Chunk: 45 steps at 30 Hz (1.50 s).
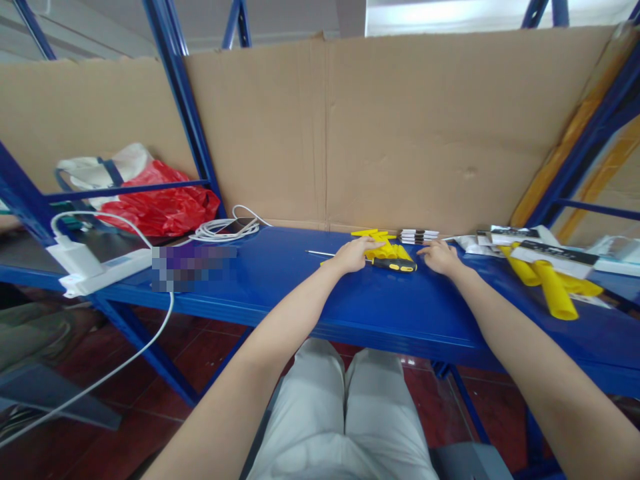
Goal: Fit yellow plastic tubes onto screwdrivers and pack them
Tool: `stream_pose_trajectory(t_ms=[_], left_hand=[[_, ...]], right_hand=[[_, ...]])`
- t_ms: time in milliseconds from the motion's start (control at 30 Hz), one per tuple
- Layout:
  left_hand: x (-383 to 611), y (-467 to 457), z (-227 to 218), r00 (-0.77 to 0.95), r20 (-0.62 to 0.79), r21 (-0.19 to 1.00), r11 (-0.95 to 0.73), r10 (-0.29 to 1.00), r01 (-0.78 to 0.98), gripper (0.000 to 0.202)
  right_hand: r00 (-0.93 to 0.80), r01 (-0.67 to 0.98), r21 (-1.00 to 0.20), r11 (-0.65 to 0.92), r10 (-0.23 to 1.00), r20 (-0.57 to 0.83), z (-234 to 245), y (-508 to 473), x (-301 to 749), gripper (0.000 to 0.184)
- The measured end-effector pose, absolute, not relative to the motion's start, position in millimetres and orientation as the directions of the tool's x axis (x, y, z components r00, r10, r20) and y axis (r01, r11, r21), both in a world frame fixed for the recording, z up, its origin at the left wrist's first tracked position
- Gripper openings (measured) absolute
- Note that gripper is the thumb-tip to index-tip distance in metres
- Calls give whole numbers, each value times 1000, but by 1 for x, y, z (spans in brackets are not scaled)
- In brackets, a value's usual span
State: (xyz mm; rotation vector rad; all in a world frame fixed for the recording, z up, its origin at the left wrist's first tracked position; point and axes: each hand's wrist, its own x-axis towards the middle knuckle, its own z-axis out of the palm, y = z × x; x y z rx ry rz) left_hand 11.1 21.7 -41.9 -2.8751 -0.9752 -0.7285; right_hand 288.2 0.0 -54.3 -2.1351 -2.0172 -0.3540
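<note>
My left hand [351, 255] rests at the left side of a small pile of yellow tubes [385, 251], with its fingers stretched out over them. Just in front of the pile lies a screwdriver [397, 265] with a yellow and black handle, its shaft passing under my left hand and out to the left. To the right of the pile, my right hand [441, 257] hovers or rests near the table with its fingers apart. Behind it is a small stack of black-and-white packets [419, 236]. Neither hand visibly grips anything.
Larger yellow tubes [556, 291] and white packages with black labels [555, 259] lie at the right of the blue table [280, 283]. A white power strip [107, 272], coiled cable [225, 229] and red bag [160, 200] are at left. Cardboard [400, 133] walls the back.
</note>
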Motion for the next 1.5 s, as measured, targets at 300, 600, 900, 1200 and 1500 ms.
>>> stream_pose_trajectory(t_ms=[300,600,900,1200,1500], left_hand=[[13,20,-42,695,459,117,-813,553,570,66],[19,2,-36,716,466,63,-826,520,559,53],[24,-2,-38,789,394,-15,-855,471,518,61],[17,-4,-30,699,384,3,-758,603,652,60],[15,-7,-26,620,421,51,-700,662,712,60]], right_hand=[[108,994,-57,-93,920,376,-54,-1,290,44],[-361,926,145,349,699,617,-44,-13,247,47],[-469,883,231,408,758,454,-31,-25,238,58],[251,873,-487,9,848,467,-44,-12,251,50],[367,775,-623,-109,880,302,-60,22,262,43]])
